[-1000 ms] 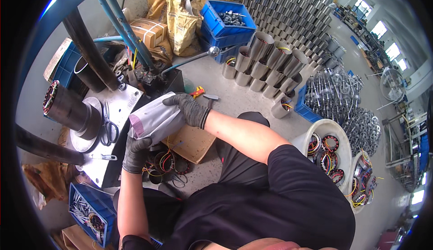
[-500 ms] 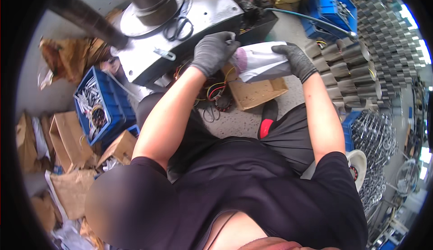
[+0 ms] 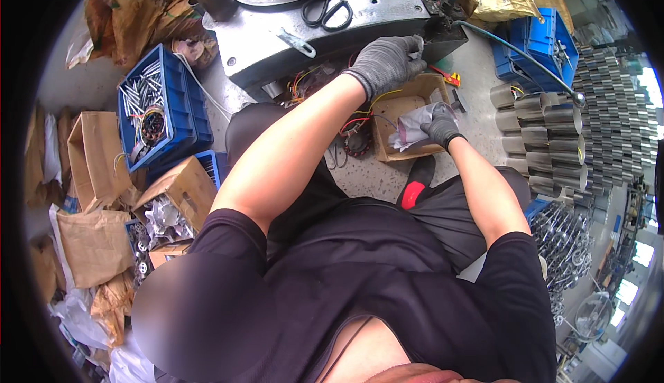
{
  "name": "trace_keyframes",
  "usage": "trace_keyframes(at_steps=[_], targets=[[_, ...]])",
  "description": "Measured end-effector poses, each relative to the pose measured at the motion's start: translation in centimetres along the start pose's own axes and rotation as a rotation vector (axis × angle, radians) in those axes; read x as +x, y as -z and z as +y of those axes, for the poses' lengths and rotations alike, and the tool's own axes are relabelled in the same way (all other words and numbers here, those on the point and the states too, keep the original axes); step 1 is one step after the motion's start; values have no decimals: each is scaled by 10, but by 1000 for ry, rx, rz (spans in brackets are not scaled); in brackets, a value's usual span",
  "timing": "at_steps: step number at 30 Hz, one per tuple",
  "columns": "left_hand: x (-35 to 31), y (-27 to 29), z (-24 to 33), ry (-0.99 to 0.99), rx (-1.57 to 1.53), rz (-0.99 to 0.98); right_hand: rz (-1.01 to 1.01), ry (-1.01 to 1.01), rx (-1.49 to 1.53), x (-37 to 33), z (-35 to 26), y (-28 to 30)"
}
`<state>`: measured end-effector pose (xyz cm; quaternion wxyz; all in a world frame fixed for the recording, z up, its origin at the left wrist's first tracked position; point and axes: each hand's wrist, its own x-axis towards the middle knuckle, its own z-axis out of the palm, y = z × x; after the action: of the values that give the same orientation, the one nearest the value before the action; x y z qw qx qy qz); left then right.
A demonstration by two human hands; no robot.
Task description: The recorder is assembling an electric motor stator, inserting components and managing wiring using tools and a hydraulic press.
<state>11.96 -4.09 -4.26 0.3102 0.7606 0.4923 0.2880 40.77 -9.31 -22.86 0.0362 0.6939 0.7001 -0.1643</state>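
Observation:
My left hand, in a grey knit glove, hovers just off the near edge of the metal-topped bench. Its fingers are curled together, and whatever they may pinch is too small to make out. Lower and to the right, my gloved right hand grips a white paper-like package. That package lies inside an open cardboard box on the floor between my legs. Beside the box's left wall sits a wound coil with coloured wires.
On the bench lie black-handled scissors and a slotted metal strip. A blue bin of metal pins stands at left. Stacked metal cylinders and blue crates are at right. A red-yellow tool lies behind the box.
My right hand has lowered the white package into the cardboard box. My left hand has come away from the package, and the view has shifted so the bench appears higher and further right.

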Motion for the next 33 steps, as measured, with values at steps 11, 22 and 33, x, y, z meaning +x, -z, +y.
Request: trace_keyframes(at_steps=[11,22,33], targets=[[-3,-12,-17,-64,184,-149,64,270,228,11,-33,79],[-14,-46,-4,-85,72,-176,-247,-1,1786,-4,-84,126],[4,-29,-21,-187,182,9,-231,-126,1756,56,-39,111]])
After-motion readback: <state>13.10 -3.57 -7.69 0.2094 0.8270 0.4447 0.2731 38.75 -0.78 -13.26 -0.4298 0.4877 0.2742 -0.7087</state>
